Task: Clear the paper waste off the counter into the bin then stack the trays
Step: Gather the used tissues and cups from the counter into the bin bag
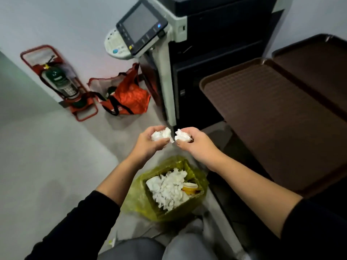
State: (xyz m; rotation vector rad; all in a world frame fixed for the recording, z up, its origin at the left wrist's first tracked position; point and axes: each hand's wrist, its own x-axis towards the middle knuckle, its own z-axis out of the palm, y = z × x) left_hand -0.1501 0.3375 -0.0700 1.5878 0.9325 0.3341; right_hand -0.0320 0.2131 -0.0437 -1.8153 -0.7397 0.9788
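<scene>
My left hand (150,142) holds a crumpled white paper wad (161,135) and my right hand (193,143) holds a second white wad (182,136); the two wads nearly touch. Both hands hover above the floor, just beyond the bin (150,205), which has a yellow-green liner and is filled with white paper scraps (169,190) and a yellow cup (189,187). Two brown trays lie side by side on the counter to the right: a near tray (272,117) and a far tray (317,64), its edge overlapping the near one.
A large copier (197,53) with a touch panel stands ahead, beside the counter. An orange bag (129,94) and a fire extinguisher (62,81) in a red stand sit on the floor by the wall. Grey floor spreads to the left.
</scene>
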